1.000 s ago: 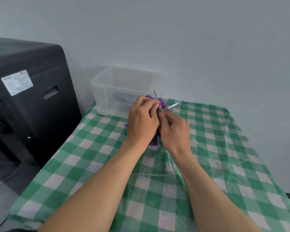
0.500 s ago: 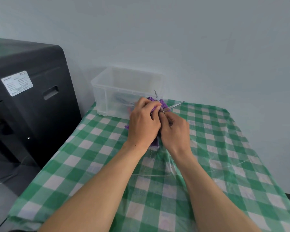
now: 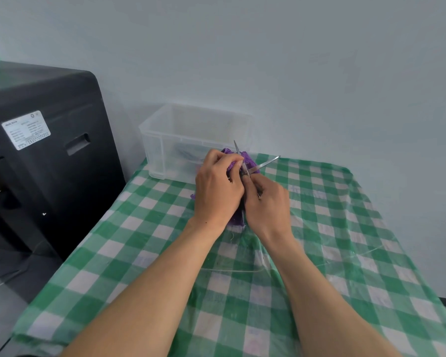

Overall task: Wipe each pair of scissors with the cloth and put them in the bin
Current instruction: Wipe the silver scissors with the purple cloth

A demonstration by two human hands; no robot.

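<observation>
While the left hand (image 3: 218, 191) pinches the purple cloth (image 3: 250, 161) around one blade, the right hand (image 3: 267, 204) curls round the handles of the scissors (image 3: 264, 164), whose blades are spread apart just in front of the clear bin (image 3: 160, 150). Faint dark shapes (too blurred to name) lie on its bottom. It stands on the checked tablecloth (image 3: 345, 228).

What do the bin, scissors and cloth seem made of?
The bin looks like frosted translucent plastic; shapes show dimly through its wall. The scissors look like bare shiny metal, grey blades glinting. The cloth seems a purple ribbed fabric, perhaps knitted.
</observation>
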